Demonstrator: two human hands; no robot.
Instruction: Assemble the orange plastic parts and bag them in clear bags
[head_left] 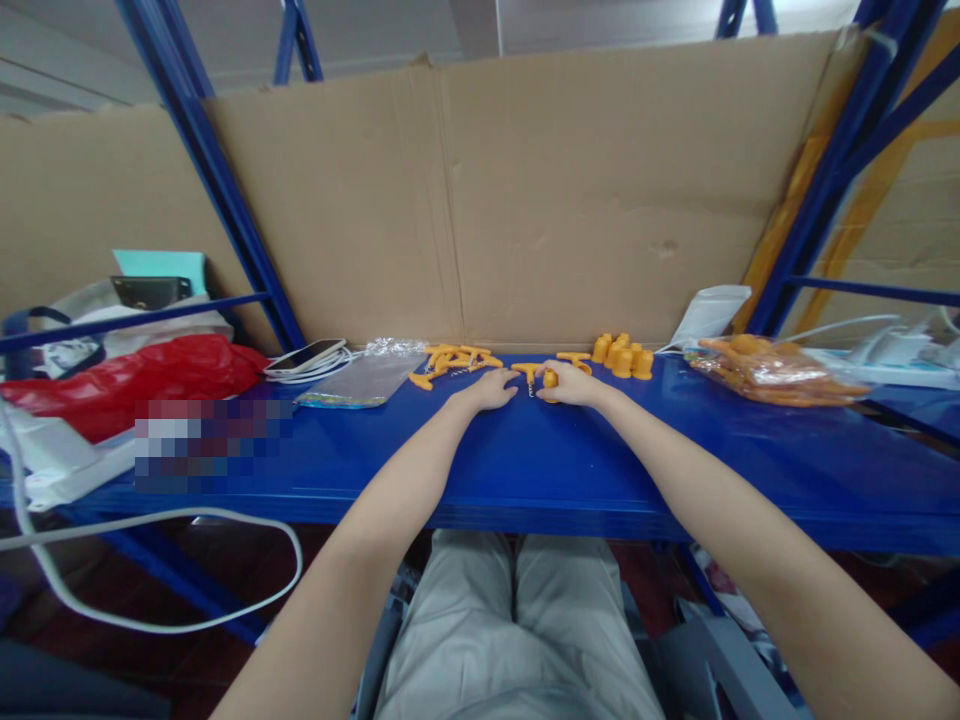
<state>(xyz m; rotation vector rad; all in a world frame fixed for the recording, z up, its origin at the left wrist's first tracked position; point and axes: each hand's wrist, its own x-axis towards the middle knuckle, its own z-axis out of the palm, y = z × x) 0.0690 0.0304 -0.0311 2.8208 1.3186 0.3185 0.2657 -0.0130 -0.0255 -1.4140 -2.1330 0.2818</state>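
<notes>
The right hand (576, 384) has its grip pinching an orange cap (551, 387). Between both hands is one corkscrew (526, 369), with its spiral toward the person. For the left hand (491, 390), I cannot tell its grip; behind it lie more corkscrews (454, 359) on the surface (540, 460), and more caps (624, 357) stand to the right.

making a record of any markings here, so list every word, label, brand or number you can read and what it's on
No text can be read in this view.
Clear plastic bag: coloured strip along its near edge, too small to read.
Pale bag at far left: dark markings, too blurred to read.
Orange T-handled pieces and orange cups: no lettering visible.
</notes>
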